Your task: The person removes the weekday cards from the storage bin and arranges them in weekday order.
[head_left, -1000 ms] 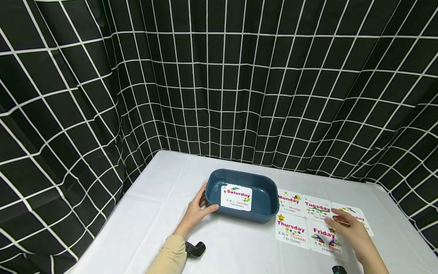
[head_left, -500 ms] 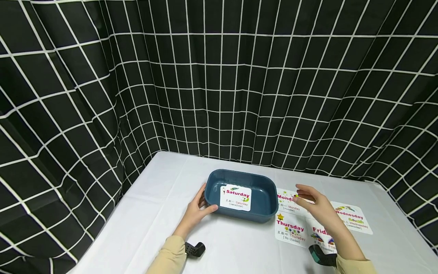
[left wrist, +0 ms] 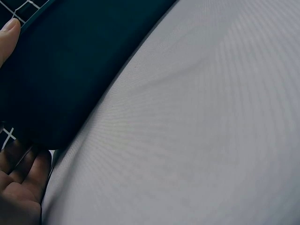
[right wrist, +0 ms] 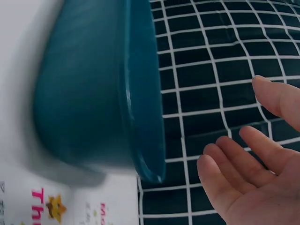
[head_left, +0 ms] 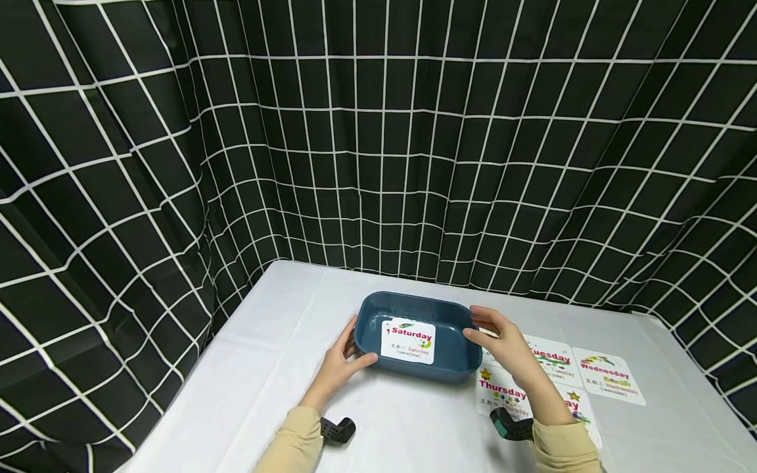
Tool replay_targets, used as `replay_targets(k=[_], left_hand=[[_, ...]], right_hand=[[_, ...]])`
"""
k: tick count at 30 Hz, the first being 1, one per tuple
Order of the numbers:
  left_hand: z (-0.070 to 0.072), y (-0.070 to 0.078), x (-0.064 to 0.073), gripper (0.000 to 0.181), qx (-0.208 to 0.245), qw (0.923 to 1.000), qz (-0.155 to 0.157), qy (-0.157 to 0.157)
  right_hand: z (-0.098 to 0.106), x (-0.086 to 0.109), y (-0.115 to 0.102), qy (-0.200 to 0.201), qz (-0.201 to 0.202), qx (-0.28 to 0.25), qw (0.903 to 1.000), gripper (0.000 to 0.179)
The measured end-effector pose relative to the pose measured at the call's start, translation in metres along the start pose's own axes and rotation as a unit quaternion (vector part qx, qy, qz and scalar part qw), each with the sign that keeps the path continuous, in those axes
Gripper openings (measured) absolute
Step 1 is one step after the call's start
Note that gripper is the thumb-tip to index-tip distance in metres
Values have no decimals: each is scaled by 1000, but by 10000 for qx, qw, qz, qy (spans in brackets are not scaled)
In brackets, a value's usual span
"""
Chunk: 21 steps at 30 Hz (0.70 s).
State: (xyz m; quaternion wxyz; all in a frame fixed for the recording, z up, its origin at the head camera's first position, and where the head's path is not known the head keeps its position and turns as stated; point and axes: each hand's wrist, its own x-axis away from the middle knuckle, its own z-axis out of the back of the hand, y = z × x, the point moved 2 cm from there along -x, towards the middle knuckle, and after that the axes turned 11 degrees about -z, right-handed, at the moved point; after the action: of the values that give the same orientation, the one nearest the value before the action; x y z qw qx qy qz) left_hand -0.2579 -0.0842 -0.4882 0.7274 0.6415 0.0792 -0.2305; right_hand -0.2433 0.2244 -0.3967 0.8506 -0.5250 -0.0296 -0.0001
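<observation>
A dark blue plastic bin (head_left: 426,372) stands on the white table with a Saturday card (head_left: 408,351) lying face up inside. My left hand (head_left: 337,364) grips the bin's left end, thumb on the front rim and fingers round the side. In the left wrist view, the thumb (left wrist: 8,40) shows at the rim and the other fingers (left wrist: 37,173) curl by the end wall. My right hand (head_left: 503,345) hovers at the right end, fingertips overlapping the rim. The right wrist view shows its fingers (right wrist: 213,180) spread, with a gap to the bin wall (right wrist: 89,93).
Right of the bin, day cards lie in two rows: Tuesday (head_left: 556,371), Wednesday (head_left: 615,381), Thursday (head_left: 493,397), and partly hidden Monday (head_left: 488,359) and Friday (head_left: 585,420) cards. A black curtain with a white grid (head_left: 414,197) hangs behind the table.
My right hand has moved left from over the Tuesday and Friday cards, across the Monday card, to the bin's right end. The left hand and the bin have stayed put.
</observation>
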Motion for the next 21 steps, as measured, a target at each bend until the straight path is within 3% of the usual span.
replay_targets(k=[13, 21], left_hand=[[-1, 1, 0, 88, 37, 10000, 3, -8], [-1, 0, 1, 88, 66, 10000, -36, -38]], right_hand=[[-41, -34, -1, -144, -244, -155, 9995, 62], [-58, -45, 3, -131, -347, -187, 9991, 67]])
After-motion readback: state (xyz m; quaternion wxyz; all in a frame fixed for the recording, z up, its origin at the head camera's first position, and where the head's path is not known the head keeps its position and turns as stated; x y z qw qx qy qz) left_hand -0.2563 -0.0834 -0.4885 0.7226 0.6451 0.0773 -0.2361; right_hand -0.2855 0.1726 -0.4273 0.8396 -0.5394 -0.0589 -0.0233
